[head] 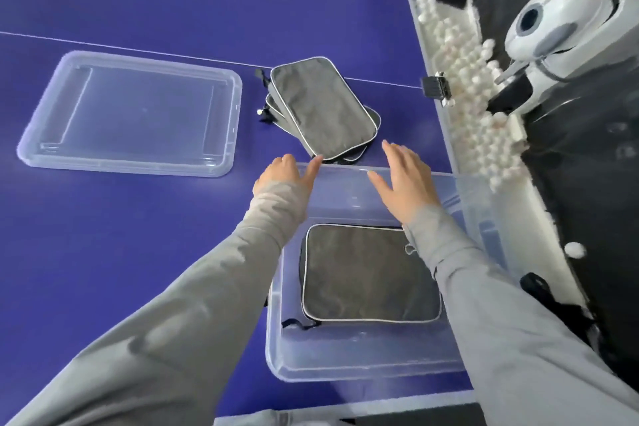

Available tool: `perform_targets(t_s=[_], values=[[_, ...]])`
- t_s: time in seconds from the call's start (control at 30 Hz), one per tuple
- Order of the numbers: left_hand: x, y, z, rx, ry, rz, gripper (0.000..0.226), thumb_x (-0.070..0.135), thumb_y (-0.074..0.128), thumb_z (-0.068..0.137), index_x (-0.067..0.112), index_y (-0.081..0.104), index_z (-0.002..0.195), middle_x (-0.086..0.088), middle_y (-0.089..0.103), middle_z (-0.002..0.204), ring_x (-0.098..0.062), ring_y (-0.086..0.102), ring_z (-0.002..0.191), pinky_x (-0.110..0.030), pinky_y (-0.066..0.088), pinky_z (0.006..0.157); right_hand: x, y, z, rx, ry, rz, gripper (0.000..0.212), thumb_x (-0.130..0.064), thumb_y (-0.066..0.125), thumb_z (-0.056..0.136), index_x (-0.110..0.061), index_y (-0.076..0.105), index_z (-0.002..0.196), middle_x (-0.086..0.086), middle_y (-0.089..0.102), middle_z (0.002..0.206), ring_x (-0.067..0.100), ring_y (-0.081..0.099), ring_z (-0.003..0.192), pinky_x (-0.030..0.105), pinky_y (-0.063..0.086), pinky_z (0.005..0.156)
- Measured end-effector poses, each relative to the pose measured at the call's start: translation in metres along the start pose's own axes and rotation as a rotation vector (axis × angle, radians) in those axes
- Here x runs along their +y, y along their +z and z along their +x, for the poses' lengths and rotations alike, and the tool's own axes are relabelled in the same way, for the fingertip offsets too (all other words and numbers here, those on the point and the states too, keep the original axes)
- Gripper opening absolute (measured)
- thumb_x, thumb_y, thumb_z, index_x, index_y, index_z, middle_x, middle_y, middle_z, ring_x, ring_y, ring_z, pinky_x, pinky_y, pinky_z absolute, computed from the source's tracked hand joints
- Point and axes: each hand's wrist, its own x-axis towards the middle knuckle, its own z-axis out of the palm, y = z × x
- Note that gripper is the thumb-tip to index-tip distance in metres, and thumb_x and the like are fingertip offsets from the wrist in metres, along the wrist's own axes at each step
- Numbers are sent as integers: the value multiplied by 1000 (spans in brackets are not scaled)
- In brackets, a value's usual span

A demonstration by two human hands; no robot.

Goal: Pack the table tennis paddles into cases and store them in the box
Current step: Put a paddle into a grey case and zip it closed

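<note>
A clear plastic box (pixel 345 368) stands on the blue table near me, with one black paddle case (pixel 370 277) lying flat inside. Beyond the box's far rim sits a stack of black cases (pixel 323 107) with grey piping. My left hand (pixel 285 171) hovers over the far rim, fingers apart, its fingertips close to the near edge of the stack. My right hand (pixel 403 180) is also open, above the box's far end, just short of the stack. Neither hand holds anything. No bare paddles are visible.
The box's clear lid (pixel 135 114) lies flat on the table to the left. Along the table's right edge runs a trough with several white balls (pixel 463 79), and a white ball machine (pixel 567 24) stands beyond it. One loose ball (pixel 574 249) lies lower right.
</note>
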Motion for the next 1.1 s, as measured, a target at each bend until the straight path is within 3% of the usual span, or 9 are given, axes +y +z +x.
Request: perform_targets(t_s=[0.13,0.27,0.33,0.47,0.57,0.83,1.1], values=[[0,5,11,34,-87,-36,57,70,43,81,16,41,66,-3,52,80,-30,48,75,-32,37,63,16,5,74,-1,-22,18,58,-39,49,94,-9,35,142,12,44,142,33,37,130,46,35,98],[1,7,12,56,-91,-44,59,67,48,81,15,30,59,3,38,66,-29,43,70,-32,32,59,33,25,142,-112,26,-19,56,-45,44,95,-10,38,138,14,44,138,34,36,127,45,36,96],[1,8,13,73,-86,-54,58,65,50,81,15,29,60,3,38,67,-27,42,70,-31,32,60,40,39,167,-158,55,-25,56,-49,42,94,-9,42,134,15,46,135,33,36,127,45,36,96],[0,11,13,96,-98,-43,52,66,49,80,15,44,77,1,52,87,-28,50,82,-33,43,70,44,66,200,-217,147,43,64,-57,41,91,-6,46,130,15,46,133,33,38,127,45,36,97],[-1,13,14,114,-105,-42,51,66,50,79,15,45,77,1,53,86,-30,54,84,-35,44,71,41,80,213,-207,200,107,69,-59,42,90,-2,45,129,16,45,133,33,39,126,46,38,95],[-1,13,14,120,-95,-28,52,67,48,80,15,48,79,2,53,86,-29,55,83,-32,42,67,34,89,212,-80,211,234,63,-51,51,90,-1,38,126,19,47,130,39,49,117,46,43,89],[1,10,13,93,-87,-16,52,68,44,82,16,43,76,4,48,85,-26,51,81,-31,39,67,11,31,200,180,98,460,45,-33,55,92,0,40,118,18,57,117,38,52,106,39,38,87]])
